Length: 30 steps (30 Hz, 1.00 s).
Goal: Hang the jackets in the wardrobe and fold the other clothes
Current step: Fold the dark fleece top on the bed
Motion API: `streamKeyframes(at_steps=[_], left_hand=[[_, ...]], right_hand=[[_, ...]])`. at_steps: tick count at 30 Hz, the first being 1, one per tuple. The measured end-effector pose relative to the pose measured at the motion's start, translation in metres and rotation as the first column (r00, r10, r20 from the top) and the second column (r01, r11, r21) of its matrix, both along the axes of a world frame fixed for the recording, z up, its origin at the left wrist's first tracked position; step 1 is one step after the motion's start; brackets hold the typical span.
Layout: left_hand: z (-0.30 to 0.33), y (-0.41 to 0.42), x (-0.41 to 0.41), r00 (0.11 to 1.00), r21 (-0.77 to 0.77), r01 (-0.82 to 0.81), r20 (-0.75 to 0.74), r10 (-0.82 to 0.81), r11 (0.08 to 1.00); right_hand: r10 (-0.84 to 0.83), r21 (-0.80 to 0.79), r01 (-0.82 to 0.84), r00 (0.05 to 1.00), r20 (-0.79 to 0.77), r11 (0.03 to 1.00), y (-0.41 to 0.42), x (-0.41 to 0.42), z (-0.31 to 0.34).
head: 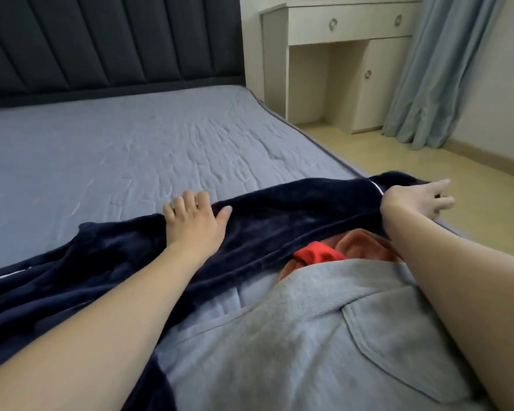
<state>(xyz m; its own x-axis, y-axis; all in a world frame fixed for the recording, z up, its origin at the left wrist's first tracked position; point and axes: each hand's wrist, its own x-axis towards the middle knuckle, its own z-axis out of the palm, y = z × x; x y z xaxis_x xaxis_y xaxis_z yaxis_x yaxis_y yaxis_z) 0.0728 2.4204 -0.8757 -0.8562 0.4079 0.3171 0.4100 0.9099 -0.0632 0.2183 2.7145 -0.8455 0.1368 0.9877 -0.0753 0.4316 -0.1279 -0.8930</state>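
Nearest, between the two forearms, a grey garment (324, 336) with a sewn pocket lies on the bed, and just beyond it, below the right wrist, a bright red cloth (318, 254) and an orange fleece piece (359, 243) peek out from under it. Across them stretches a navy fleece garment (279, 221), spread on the blue-grey mattress (116, 149) from under the left forearm to the right hand. The left hand (193, 221) grips its far edge, fingers curled over the fold and thumb lying on top. The right hand (419, 200) holds its other end, fingers loosely spread past the bed's edge. Beyond the hands stand a dark padded headboard (101, 43), a cream dresser (339, 63) and pale blue curtains (445, 69).
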Motion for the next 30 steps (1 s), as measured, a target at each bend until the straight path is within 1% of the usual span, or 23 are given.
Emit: streamKeyframes(at_steps=[1, 2, 3, 4, 5, 6, 7, 8, 9, 10, 12, 13, 15, 17, 19, 21, 23, 24, 25, 26, 28, 29, 30], left_hand=[[-0.007, -0.007, 0.01, 0.999, -0.038, 0.024, 0.046, -0.022, 0.999], [-0.011, -0.016, 0.024, 0.99, -0.078, 0.051, 0.134, -0.04, 0.996], [-0.014, -0.027, 0.039, 0.98, -0.082, 0.097, 0.182, -0.081, 0.992], [-0.014, -0.041, 0.053, 0.97, -0.075, 0.116, 0.222, -0.097, 0.99], [-0.015, -0.057, 0.063, 0.963, -0.063, 0.115, 0.251, -0.095, 0.991], [-0.012, -0.076, 0.074, 0.957, -0.066, 0.084, 0.283, -0.062, 0.994], [-0.008, -0.096, 0.081, 0.954, -0.072, 0.037, 0.299, -0.014, 0.997], [-0.004, -0.119, 0.089, 0.949, -0.073, -0.015, 0.312, 0.038, 0.997], [0.0, -0.143, 0.096, 0.938, -0.077, -0.063, 0.335, 0.086, 0.995], [0.003, -0.167, 0.104, 0.918, -0.086, -0.111, 0.372, 0.135, 0.99], [0.001, -0.221, 0.119, 0.87, -0.105, -0.168, 0.452, 0.198, 0.98], [-0.003, -0.249, 0.127, 0.845, -0.113, -0.186, 0.489, 0.218, 0.976], [-0.011, -0.308, 0.147, 0.791, -0.087, -0.211, 0.57, 0.222, 0.974], [-0.015, -0.361, 0.168, 0.757, -0.056, -0.254, 0.61, 0.234, 0.966], [-0.014, -0.405, 0.187, 0.726, -0.06, -0.343, 0.616, 0.305, 0.938], [-0.012, -0.437, 0.201, 0.701, -0.075, -0.459, 0.582, 0.412, 0.886], [-0.007, -0.458, 0.215, 0.688, -0.071, -0.577, 0.495, 0.531, 0.814], [-0.003, -0.466, 0.222, 0.671, -0.035, -0.641, 0.46, 0.582, 0.767], [0.0, -0.475, 0.228, 0.643, 0.026, -0.7, 0.456, 0.615, 0.713], [0.005, -0.486, 0.232, 0.608, 0.105, -0.751, 0.495, 0.621, 0.651], [0.014, -0.504, 0.232, 0.531, 0.226, -0.821, 0.64, 0.556, 0.524], [0.019, -0.514, 0.233, 0.503, 0.228, -0.836, 0.682, 0.53, 0.499], [0.023, -0.524, 0.235, 0.484, 0.201, -0.837, 0.706, 0.516, 0.509]], right_hand=[[0.043, 0.026, -0.046, 0.992, 0.119, 0.999, -0.015, 0.0, 0.004], [0.167, 0.083, -0.199, 0.943, 0.289, 0.976, -0.033, -0.002, 0.005], [0.325, 0.132, -0.422, 0.831, 0.451, 0.897, -0.054, -0.006, 0.006], [0.468, 0.123, -0.649, 0.653, 0.595, 0.751, -0.079, -0.011, 0.008], [0.578, 0.061, -0.815, 0.459, 0.674, 0.576, -0.108, -0.015, 0.011], [0.669, -0.021, -0.903, 0.302, 0.679, 0.429, -0.137, -0.018, 0.016], [0.744, -0.101, -0.943, 0.182, 0.643, 0.317, -0.166, -0.021, 0.019], [0.8, -0.171, -0.956, 0.093, 0.592, 0.237, -0.194, -0.02, 0.02], [0.836, -0.233, -0.954, 0.03, 0.549, 0.188, -0.222, -0.016, 0.018], [0.842, -0.268, -0.949, -0.003, 0.539, 0.168, -0.248, -0.011, 0.012], [0.842, -0.332, -0.928, -0.039, 0.538, 0.169, -0.296, 0.005, -0.003], [0.852, -0.343, -0.923, -0.035, 0.522, 0.172, -0.317, 0.016, -0.009], [0.875, -0.302, -0.937, 0.008, 0.484, 0.176, -0.355, 0.036, -0.018], [0.909, -0.231, -0.951, 0.097, 0.404, 0.205, -0.386, 0.058, -0.019], [0.934, -0.197, -0.942, 0.209, 0.289, 0.271, -0.408, 0.078, -0.015], [0.938, -0.208, -0.919, 0.303, 0.17, 0.334, -0.421, 0.094, -0.01], [0.931, -0.256, -0.898, 0.364, 0.027, 0.358, -0.427, 0.11, -0.004], [0.927, -0.3, -0.889, 0.373, -0.038, 0.346, -0.428, 0.118, 0.0], [0.933, -0.363, -0.878, 0.354, -0.058, 0.31, -0.43, 0.127, 0.003], [0.951, -0.439, -0.86, 0.306, -0.04, 0.259, -0.433, 0.137, 0.007], [0.986, -0.587, -0.798, 0.167, -0.002, 0.134, -0.434, 0.154, 0.016], [0.993, -0.636, -0.766, 0.118, 0.005, 0.094, -0.436, 0.162, 0.02], [0.995, -0.665, -0.742, 0.094, 0.018, 0.082, -0.437, 0.17, 0.025]])
